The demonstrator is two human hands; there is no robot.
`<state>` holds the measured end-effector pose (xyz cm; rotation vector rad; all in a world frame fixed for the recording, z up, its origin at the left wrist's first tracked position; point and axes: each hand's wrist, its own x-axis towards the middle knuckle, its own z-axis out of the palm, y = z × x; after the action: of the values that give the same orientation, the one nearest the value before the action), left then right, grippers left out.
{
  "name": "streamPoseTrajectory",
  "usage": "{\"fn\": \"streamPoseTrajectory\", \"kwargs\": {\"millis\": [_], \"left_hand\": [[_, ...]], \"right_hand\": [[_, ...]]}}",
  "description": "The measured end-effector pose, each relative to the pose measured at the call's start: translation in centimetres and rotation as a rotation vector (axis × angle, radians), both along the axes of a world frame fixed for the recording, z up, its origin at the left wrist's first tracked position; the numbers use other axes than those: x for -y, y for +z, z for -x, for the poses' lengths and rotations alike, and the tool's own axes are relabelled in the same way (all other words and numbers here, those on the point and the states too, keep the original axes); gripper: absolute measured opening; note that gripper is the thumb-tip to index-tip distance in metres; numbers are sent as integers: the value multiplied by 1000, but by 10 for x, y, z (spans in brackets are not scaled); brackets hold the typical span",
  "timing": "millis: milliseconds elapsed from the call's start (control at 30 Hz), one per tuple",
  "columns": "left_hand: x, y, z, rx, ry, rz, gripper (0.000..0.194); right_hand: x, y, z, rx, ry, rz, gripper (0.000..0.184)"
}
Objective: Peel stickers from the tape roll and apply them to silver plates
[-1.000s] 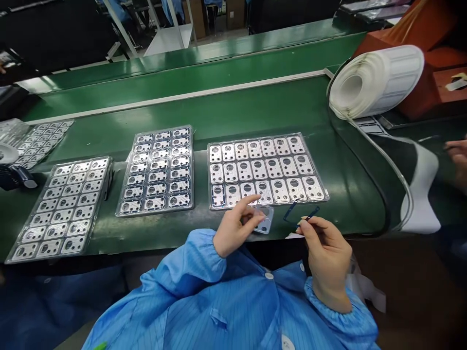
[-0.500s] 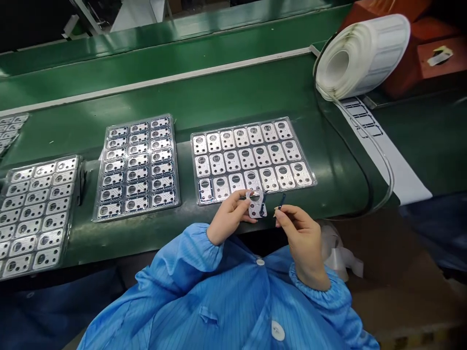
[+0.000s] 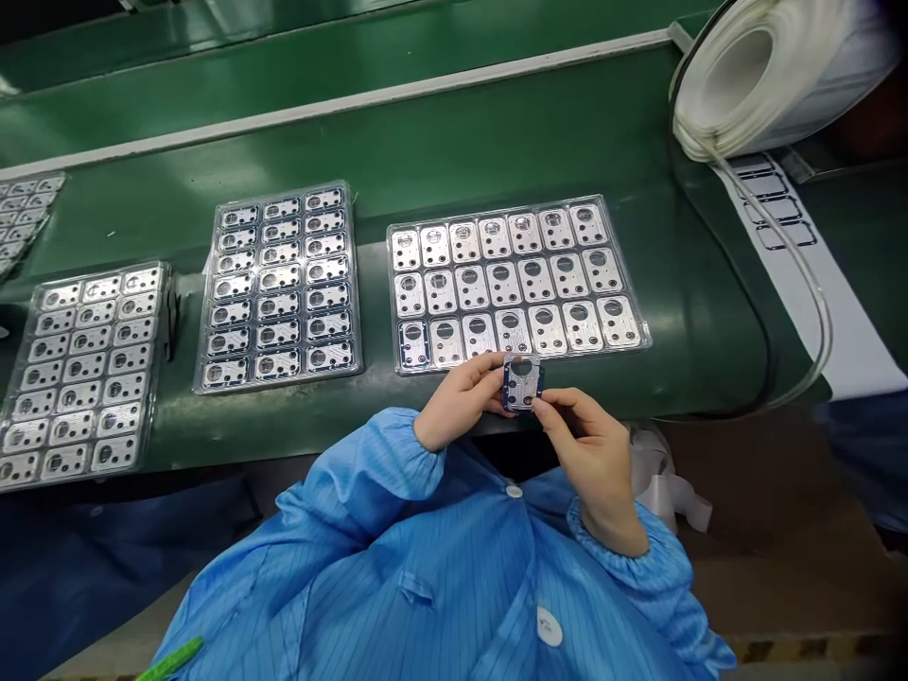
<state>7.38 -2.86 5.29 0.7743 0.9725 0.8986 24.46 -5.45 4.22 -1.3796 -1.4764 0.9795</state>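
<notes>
Both my hands meet just above the belt's near edge. My left hand (image 3: 461,397) and my right hand (image 3: 585,454) pinch a small perforated metal plate (image 3: 523,383) between their fingers. A thin dark blue frame now lines the plate's edge, and my fingers hide part of it. Directly beyond my hands lies a clear plastic tray (image 3: 495,211) of silver plates in several rows. One plate in its front left corner (image 3: 413,344) also has a blue frame.
Two more plate trays (image 3: 278,381) (image 3: 165,322) sit on the green conveyor belt (image 3: 497,142) to the left. At the upper right is a white label roll (image 3: 780,76), and its liner strip (image 3: 801,246) carries dark frames. My blue sleeves fill the foreground.
My right hand has brought the blue frame onto the plate, and my hands have closed together. The plate has turned flatter toward me. The view has shifted, moving the trays and roll across the picture.
</notes>
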Motion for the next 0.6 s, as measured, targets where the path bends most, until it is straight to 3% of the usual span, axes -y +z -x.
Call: {"fn": "streamPoseTrajectory", "kwargs": {"millis": [600], "left_hand": [[0, 0, -1, -7, 13, 25, 34]], "right_hand": [[-1, -5, -1, 15, 7, -43, 8]]}}
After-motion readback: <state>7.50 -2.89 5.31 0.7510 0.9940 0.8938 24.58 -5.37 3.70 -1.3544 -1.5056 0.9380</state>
